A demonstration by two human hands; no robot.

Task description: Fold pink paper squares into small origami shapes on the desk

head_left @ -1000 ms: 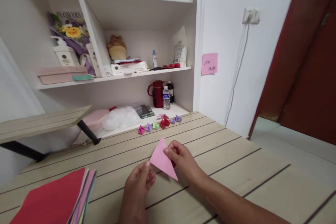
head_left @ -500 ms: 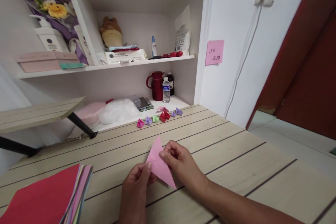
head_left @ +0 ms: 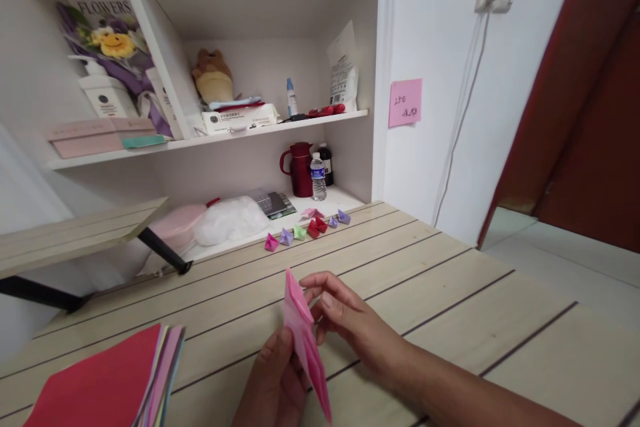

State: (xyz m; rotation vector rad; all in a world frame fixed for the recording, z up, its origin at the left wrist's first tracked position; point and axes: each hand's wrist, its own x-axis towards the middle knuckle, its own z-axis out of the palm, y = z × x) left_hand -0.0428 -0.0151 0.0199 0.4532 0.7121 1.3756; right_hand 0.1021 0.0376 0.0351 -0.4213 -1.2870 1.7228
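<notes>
A folded piece of pink origami paper point(head_left: 305, 340) stands tilted above the table, its layered edges turned toward me and slightly parted. My left hand point(head_left: 277, 370) pinches its lower left side, thumb on the near face and fingers behind. Beside its right edge is my right hand point(head_left: 345, 313), with curved fingers apart and the thumb off the paper. Whether those fingertips touch the edge, I cannot tell. Beyond the hands, several small folded paper pieces lie in a row, among them a magenta one point(head_left: 271, 242), a green one point(head_left: 299, 232) and a red one point(head_left: 317, 227).
A stack of coloured paper point(head_left: 100, 380), red on top, lies at the left of the slatted wooden table point(head_left: 450, 320). A small raised shelf point(head_left: 80, 233) on black legs stands behind it. At the back are a red jug point(head_left: 301, 170) and a water bottle point(head_left: 318, 178).
The pink paper has turned from showing its flat triangular face to nearly edge-on. My right thumb has let go of it, and the right fingers have spread.
</notes>
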